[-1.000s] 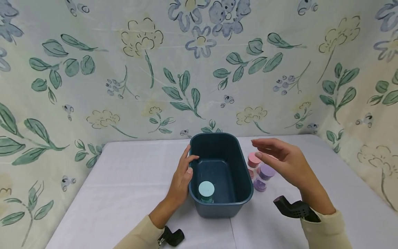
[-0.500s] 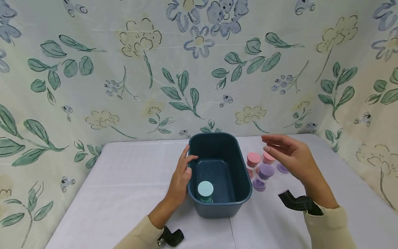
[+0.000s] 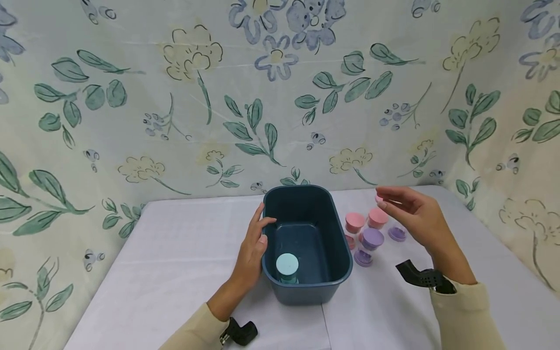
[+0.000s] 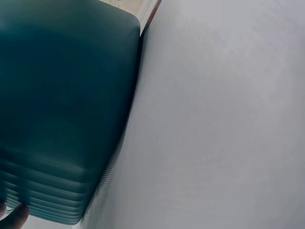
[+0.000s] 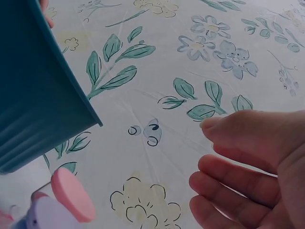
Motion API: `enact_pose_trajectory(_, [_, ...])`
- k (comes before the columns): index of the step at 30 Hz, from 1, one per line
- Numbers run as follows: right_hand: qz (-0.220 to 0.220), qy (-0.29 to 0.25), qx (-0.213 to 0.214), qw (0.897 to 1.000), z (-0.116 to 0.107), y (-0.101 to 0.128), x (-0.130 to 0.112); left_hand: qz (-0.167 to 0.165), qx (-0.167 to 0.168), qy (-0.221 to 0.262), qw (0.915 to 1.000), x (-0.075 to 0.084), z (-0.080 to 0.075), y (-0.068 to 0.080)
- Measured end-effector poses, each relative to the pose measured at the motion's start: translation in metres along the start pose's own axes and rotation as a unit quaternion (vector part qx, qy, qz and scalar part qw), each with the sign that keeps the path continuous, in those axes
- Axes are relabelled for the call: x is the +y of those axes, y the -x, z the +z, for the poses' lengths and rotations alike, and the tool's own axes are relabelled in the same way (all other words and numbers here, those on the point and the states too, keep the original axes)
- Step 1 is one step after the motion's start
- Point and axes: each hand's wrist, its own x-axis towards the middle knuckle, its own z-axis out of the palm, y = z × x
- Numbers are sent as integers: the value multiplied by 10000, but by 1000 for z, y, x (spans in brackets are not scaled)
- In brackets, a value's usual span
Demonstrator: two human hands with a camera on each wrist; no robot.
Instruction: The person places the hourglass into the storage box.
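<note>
A dark blue plastic bin [image 3: 307, 291] stands on the table, and my left hand [image 3: 250, 253] grips its left rim, a finger reaching over the edge. Inside, near the front left corner, a small jar with a light teal lid [image 3: 287, 264] stands upright. My right hand [image 3: 417, 214] hovers to the right of the bin, thumb and fingers apart with nothing between them in the right wrist view. Close by are jars with a pink lid [image 3: 355, 222], another pink lid [image 3: 377, 217] and a purple lid [image 3: 373, 238]. Pink shows just behind my right fingertips, mostly hidden.
Two low purple pieces, one in front [image 3: 363, 258] and one farther right [image 3: 397, 234], lie on the white tablecloth [image 3: 183, 262]. A floral-print cloth [image 3: 280, 97] hangs behind the table. Black wrist cameras [image 3: 420, 275] sit on both forearms.
My right hand has moved rightward, away from the bin, uncovering the pink and purple lids beneath it. My left hand keeps its place on the bin.
</note>
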Motion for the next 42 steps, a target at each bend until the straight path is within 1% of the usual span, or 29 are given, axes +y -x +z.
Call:
enact_pose_trajectory(8, [148,-17,-109,9998,0,-3,6,2,-9,-17,10000,0,-2,-2])
enact_pose_trajectory(15, [405,50,-242,9989,3,-3,16,4,-16,-3,10000,-1,-2,0])
enact_pose_trajectory(17, [415,67,-293,9987,4,-4,20,4,-13,9,10000,0,-2,0])
enact_pose_trajectory(23, [506,258,-434,9974,6,-5,29,-11,-33,3,10000,1,-2,-1])
enact_pose_trajectory(30, [645,454,-523,9955,7,-7,36,43,-8,40,10000,1,-1,-2])
enact_pose_trajectory(38, [707,365,-781,9938,8,-7,44,-16,-32,8,10000,1,-1,-2])
enact_pose_trajectory(42, [667,281,-886,9934,10,-7,47,-29,-16,-17,10000,0,-1,-1])
